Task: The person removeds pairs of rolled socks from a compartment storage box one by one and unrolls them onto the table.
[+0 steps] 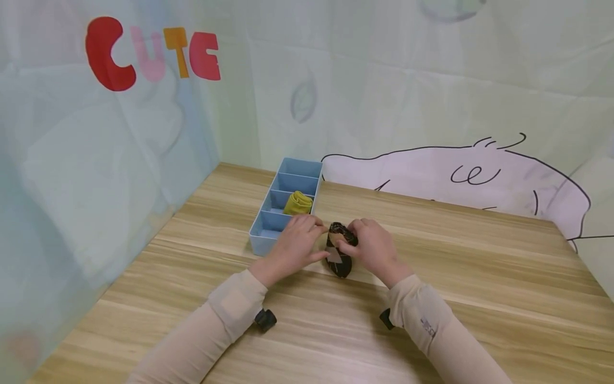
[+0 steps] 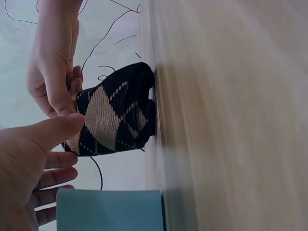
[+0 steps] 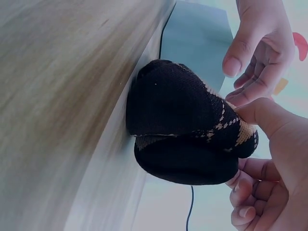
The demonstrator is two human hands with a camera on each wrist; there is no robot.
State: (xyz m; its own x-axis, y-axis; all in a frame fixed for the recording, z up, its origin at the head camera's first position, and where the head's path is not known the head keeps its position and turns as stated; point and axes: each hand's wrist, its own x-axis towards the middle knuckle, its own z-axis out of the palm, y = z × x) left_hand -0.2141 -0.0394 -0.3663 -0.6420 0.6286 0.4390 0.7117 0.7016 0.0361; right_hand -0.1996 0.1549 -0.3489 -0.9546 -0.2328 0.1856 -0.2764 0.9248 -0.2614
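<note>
A rolled black sock with a tan diamond pattern (image 1: 338, 261) stands on the wooden table. My right hand (image 1: 376, 248) pinches its upper part, thumb on one side and curled fingers on the other, as the right wrist view shows. My left hand (image 1: 295, 246) is on the sock's left side with fingers loosely spread. In the left wrist view the left thumb (image 2: 57, 129) overlaps the sock's edge (image 2: 103, 115); whether it touches is hard to tell. From the right wrist, the left hand (image 3: 262, 53) appears just apart from the sock (image 3: 178, 106).
A blue box (image 1: 261, 245) with several compartments stands left of the sock, partly behind the left hand. One compartment holds a rolled yellow cloth item (image 1: 298, 203). Printed fabric walls (image 1: 408, 96) border the table (image 1: 479, 256) at the back and left.
</note>
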